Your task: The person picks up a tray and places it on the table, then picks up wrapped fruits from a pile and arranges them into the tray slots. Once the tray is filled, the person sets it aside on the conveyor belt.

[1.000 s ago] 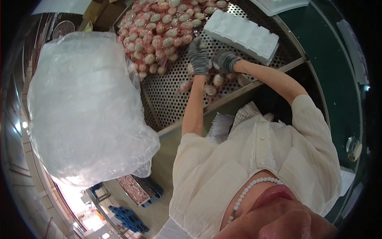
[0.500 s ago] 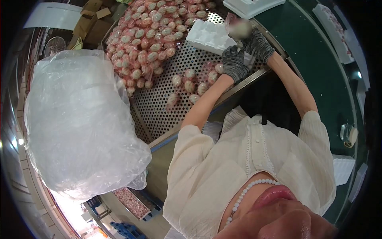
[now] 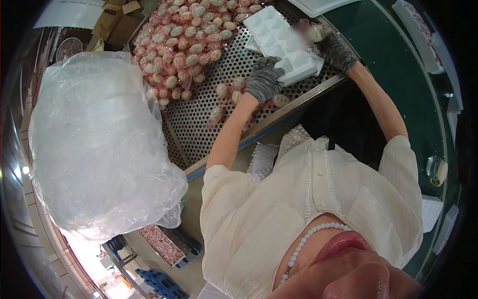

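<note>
My left hand (image 3: 265, 79), in a grey striped glove, grips the near-left edge of a white foam tray (image 3: 271, 27) with rows of hollows. My right hand (image 3: 339, 54), gloved alike, is at the tray's right side, its fingers closed on an egg-shaped piece (image 3: 315, 34) in a clear wrapper with red print. A blurred patch hides part of the tray and wrapper there. Several more wrapped egg-shaped pieces (image 3: 221, 90) lie beside my left hand, partly covered by my wrist. A large heap of them (image 3: 179, 45) is further back.
The perforated metal table (image 3: 191, 134) has a raised metal rim. To the left bulges a big clear plastic bag (image 3: 99, 149). A green surface (image 3: 393, 89) runs along the right, with a filled white tray (image 3: 418, 35) and a jar (image 3: 436, 170). Cardboard boxes (image 3: 117, 22) stand behind.
My left hand has moved left to the tray's edge. The tray has turned and tilted, so its hollows face me. My right hand has shifted slightly right, with the wrapped piece at its fingers.
</note>
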Motion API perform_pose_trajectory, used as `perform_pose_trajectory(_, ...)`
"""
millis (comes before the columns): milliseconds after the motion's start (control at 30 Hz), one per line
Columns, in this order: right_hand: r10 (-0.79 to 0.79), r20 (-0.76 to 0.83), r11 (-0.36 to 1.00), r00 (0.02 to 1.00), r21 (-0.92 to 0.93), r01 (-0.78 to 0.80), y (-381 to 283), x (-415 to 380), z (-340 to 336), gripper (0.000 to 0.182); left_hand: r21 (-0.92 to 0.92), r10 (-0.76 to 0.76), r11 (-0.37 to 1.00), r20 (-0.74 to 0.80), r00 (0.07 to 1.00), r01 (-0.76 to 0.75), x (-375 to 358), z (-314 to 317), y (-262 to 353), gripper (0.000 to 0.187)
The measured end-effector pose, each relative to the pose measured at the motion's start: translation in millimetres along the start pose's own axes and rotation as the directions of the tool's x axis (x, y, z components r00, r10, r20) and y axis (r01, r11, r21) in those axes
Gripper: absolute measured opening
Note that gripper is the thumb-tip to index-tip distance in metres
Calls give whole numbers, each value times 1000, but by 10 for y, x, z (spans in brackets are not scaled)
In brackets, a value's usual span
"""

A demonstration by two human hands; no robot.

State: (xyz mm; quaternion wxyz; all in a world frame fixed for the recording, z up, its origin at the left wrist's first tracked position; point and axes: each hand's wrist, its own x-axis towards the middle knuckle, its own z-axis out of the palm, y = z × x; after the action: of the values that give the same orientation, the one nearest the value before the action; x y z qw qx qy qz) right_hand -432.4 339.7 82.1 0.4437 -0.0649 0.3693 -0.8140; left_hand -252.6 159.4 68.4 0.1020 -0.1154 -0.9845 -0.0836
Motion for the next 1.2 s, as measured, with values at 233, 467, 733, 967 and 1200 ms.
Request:
perform_pose_trajectory(233, -531, 229, 164, 816, -917, 364, 85, 187, -457, 44, -48, -102, 995, -273, 957, 92, 396, 274, 309, 28)
perform_pose_trajectory(467, -488, -59, 372, 871, -916, 147, 157, 495, -303, 48, -52, -197, 980, -285, 938, 190, 90, 89, 78, 26)
perform_pose_trajectory(733, 75, -127, -327, 989, -940, -96, 694, 471, -389, 49, -109, -281, 959, -444, 851, 260, 7, -107, -75, 26)
perform_pose_trajectory(967, 554, -46, 442, 832, -830, -340, 789, 238, 48, 41, -124, -283, 958, -560, 778, 259, 64, -242, -33, 27)
perform_pose_trajectory(1200, -68, 34, 157, 997, -987, 44, 619, 280, -304, 50, 125, -86, 979, -473, 877, 163, -65, -300, 108, 29)
